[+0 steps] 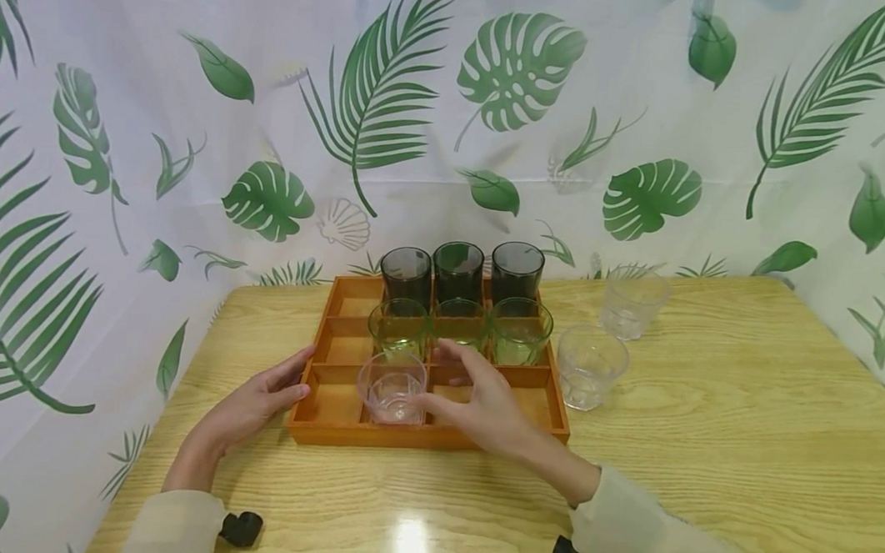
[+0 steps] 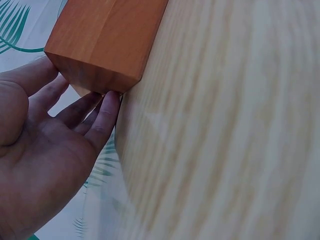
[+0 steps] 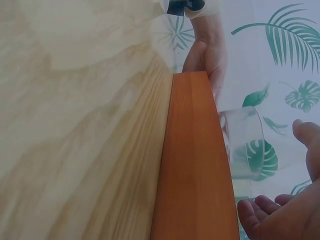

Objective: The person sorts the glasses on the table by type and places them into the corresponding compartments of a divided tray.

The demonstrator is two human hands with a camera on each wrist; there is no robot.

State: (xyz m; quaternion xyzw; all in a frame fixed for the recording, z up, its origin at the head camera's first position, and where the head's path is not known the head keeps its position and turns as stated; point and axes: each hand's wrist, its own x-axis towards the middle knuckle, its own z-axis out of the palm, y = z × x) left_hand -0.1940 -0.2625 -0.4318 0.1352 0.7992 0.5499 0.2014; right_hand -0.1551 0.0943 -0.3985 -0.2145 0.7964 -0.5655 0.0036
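The left hand (image 1: 251, 404) angled in from the lower left, its fingers loosely extended against the tray (image 1: 336, 435) at its left wall; one clear glass (image 1: 395, 391) stood in the front row, left of the middle, while the right hand (image 1: 484, 408) reached over the front edge, thumb and fingers spread wide, holding nothing, just beside that glass; farther right, two more glasses (image 1: 591, 372) stood on the table (image 1: 728, 425)

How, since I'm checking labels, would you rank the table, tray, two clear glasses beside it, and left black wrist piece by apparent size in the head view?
1. Table
2. Tray
3. Front clear glass and back clear glass: too alike to rank, the front one being nearer the camera
4. Left black wrist piece
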